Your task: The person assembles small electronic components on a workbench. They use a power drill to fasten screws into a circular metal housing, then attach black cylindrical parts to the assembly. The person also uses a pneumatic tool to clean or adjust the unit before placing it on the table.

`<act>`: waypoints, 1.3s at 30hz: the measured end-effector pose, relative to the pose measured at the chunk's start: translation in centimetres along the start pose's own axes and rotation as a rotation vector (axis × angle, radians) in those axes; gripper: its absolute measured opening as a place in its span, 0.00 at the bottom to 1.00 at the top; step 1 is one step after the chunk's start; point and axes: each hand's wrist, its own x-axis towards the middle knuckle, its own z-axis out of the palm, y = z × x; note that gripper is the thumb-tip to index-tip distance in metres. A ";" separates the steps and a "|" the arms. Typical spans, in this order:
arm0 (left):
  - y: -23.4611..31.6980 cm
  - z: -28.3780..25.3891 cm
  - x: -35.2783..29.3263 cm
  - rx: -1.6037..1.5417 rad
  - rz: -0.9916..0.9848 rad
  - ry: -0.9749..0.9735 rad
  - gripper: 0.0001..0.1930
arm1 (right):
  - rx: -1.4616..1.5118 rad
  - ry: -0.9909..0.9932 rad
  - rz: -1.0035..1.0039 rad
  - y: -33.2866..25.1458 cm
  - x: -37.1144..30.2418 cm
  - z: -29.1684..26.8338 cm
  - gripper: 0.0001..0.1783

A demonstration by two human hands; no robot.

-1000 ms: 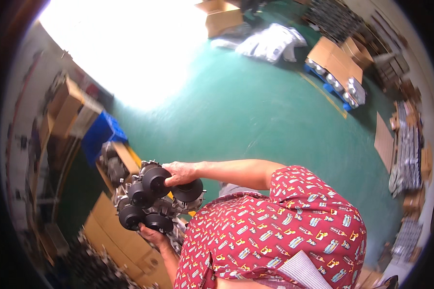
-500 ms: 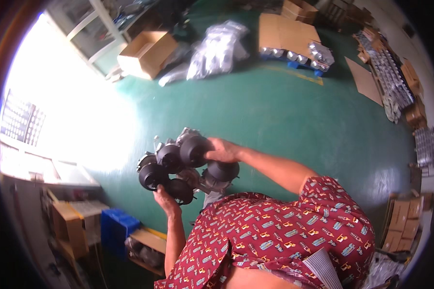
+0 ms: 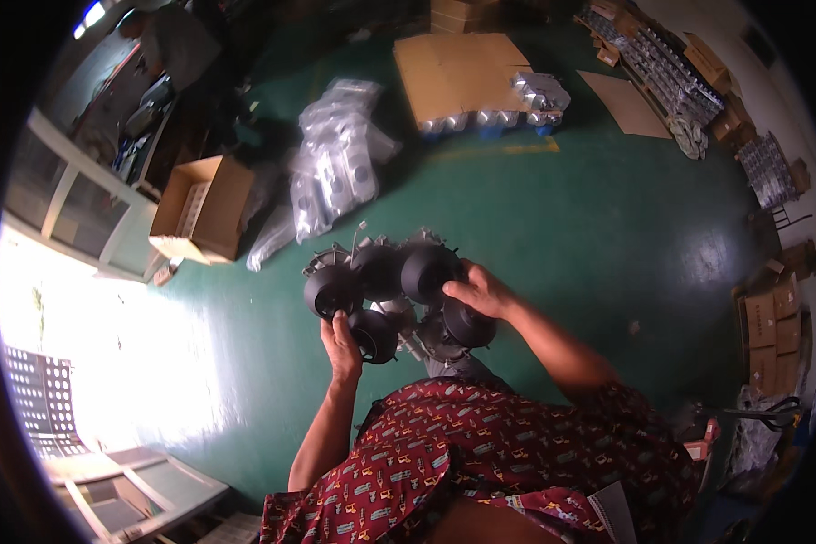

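A cluster of several round black cup-shaped parts (image 3: 429, 272) on silvery metal housings is held up in front of my body, above the green floor. My left hand (image 3: 342, 349) is closed on its left side, the thumb against the rim of a black cup (image 3: 333, 292). On the right side my right hand (image 3: 482, 290) grips another cup, its thumb over the front and its fingers hidden behind. A lower cup (image 3: 373, 335) shows its hollow inside. Metal brackets (image 3: 334, 257) stick out along the far edge. Whether the parts are joined together, I cannot tell.
An open cardboard box (image 3: 202, 208) and plastic-wrapped parts (image 3: 335, 163) lie on the floor ahead. Farther off, a cardboard sheet (image 3: 458, 77) covers silvery parts. Another person (image 3: 177, 45) stands at the far left. Stacked cartons (image 3: 772, 335) line the right side, and a glazed door frame (image 3: 82, 199) stands left.
The view has turned, so the box and wrapped parts appear farther left and the other person has come into view. Both hands still hold the cluster, which appears farther right in the picture.
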 end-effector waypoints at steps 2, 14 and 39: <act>0.6 1.9 4.1 0.056 -0.017 -0.021 0.20 | 0.030 -0.017 -0.013 -0.4 3.5 -2.8 0.30; 4.9 11.7 26.0 0.060 0.073 0.063 0.17 | -0.026 -0.045 -0.056 -1.1 26.2 -15.6 0.29; 14.2 38.7 74.0 -0.004 0.151 -0.078 0.14 | -0.207 0.150 0.057 -1.8 68.4 -46.4 0.24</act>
